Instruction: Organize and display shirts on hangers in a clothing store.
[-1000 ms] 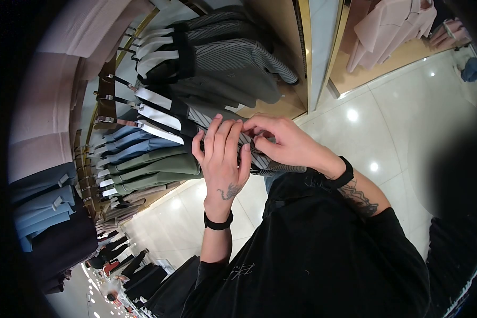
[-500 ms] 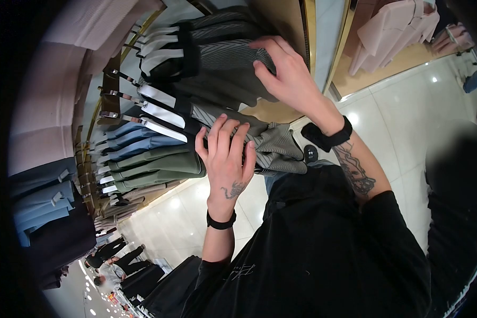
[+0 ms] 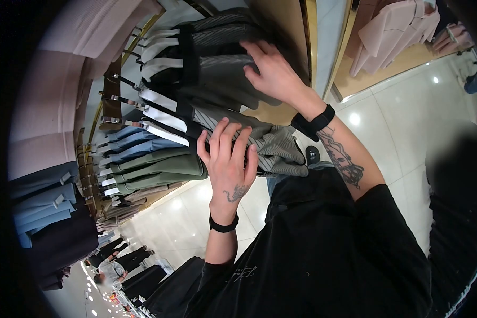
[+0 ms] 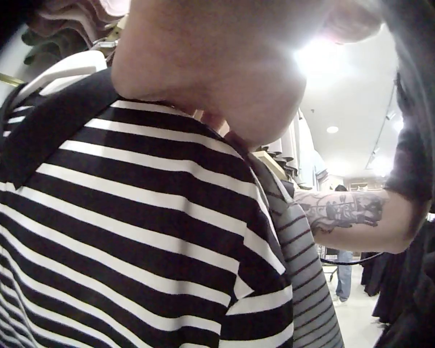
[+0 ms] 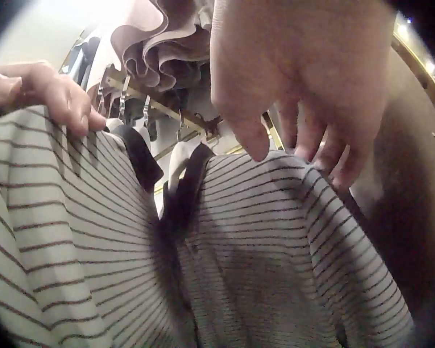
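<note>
My left hand [image 3: 228,159] rests with spread fingers on the shoulders of striped shirts [image 3: 283,153] on white hangers [image 3: 165,117]. In the left wrist view, a black-and-white striped shirt [image 4: 145,188] with a black collar hangs below that hand, and a grey striped shirt [image 4: 312,283] is behind it. My right hand [image 3: 278,74] is at the shoulder of a dark grey shirt [image 3: 220,77] farther along the rack. The right wrist view shows its thumb in front of the striped shoulder [image 5: 246,181] and its loosely bent fingers behind. A gap separates the two groups of shirts.
Blue shirts [image 3: 130,139] and green shirts [image 3: 153,168] hang beside the striped ones. Pink garments [image 3: 47,111] hang at the left, and a pink jacket [image 3: 395,34] at upper right. A wooden panel [image 3: 283,32] borders the rack. People [image 3: 111,270] stand in the distance.
My right hand has left the striped shirts beside my left hand and moved over to the dark grey shirt group. My left hand has stayed on the striped shirts.
</note>
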